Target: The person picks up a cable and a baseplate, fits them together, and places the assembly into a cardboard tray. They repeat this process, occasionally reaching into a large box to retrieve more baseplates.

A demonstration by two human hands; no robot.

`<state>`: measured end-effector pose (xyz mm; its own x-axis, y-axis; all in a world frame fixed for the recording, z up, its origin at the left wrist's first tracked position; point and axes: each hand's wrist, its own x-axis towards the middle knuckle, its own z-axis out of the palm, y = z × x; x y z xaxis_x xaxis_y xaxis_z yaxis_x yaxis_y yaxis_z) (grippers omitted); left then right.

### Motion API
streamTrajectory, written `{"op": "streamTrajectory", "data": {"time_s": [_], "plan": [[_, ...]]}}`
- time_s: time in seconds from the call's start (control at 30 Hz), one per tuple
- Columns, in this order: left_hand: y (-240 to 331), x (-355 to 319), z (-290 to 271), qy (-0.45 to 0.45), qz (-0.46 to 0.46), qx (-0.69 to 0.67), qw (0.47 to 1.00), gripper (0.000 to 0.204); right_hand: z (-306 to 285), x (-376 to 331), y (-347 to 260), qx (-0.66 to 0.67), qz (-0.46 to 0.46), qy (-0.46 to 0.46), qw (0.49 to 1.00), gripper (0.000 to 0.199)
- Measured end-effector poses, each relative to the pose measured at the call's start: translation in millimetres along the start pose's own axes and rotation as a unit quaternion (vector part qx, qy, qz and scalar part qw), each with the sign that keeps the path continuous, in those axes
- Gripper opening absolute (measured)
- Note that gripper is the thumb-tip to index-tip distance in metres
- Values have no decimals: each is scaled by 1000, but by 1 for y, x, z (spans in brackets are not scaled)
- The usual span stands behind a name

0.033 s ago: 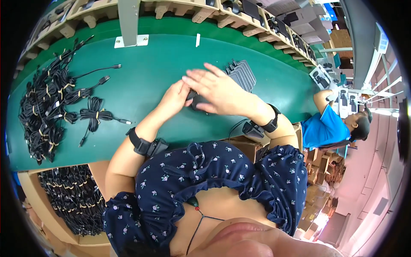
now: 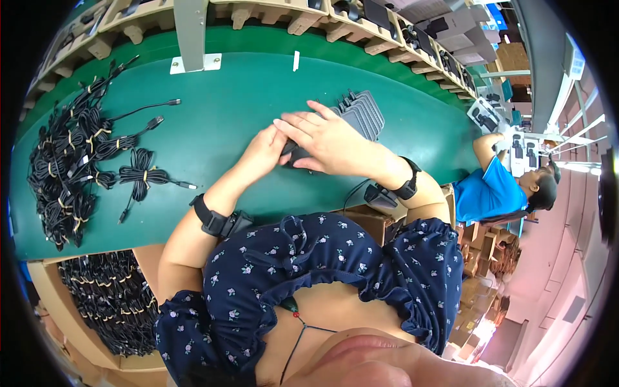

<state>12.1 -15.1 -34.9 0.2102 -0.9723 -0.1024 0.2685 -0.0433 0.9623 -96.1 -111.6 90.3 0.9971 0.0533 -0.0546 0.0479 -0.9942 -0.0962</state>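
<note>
The left hand (image 2: 261, 151) and the right hand (image 2: 332, 143) meet around a dark item (image 2: 298, 155) at mid-bench (image 2: 222, 122); the right hand overlies it, fingers extended to the left fingertips; the left thumb meets its left edge; whether either hand clamps it cannot be told; dark grey pieces (image 2: 365, 115) stand far right; tied black cables (image 2: 64, 161) lie left.

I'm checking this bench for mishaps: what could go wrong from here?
The right hand, close to the grey ribbed stack, might nudge it. Together with the left hand, it hides much of the dark piece, so a slip might go unnoticed. Cable ends jutting from the black cable pile could snag.
</note>
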Motion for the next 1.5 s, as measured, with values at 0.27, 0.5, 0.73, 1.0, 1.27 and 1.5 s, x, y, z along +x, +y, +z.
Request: {"op": "streamTrajectory", "data": {"time_s": [0.27,0.5,0.73,1.0,1.27,1.5], "plan": [[44,0,-10,30,27,-169,985,41,-29,5,52,30,163,113,980,37],[38,5,-11,40,-29,-127,991,35,-100,39,147,-123,455,235,850,27],[39,5,-8,43,-41,-158,986,30,-73,52,246,-222,414,105,876,30],[36,2,-6,60,-36,-161,984,29,-72,75,262,-237,417,-105,871,29],[42,0,0,90,-34,-175,980,31,-15,77,282,-127,536,168,818,41],[40,0,1,84,-28,-186,979,27,-17,49,297,-268,369,35,889,34]]}}
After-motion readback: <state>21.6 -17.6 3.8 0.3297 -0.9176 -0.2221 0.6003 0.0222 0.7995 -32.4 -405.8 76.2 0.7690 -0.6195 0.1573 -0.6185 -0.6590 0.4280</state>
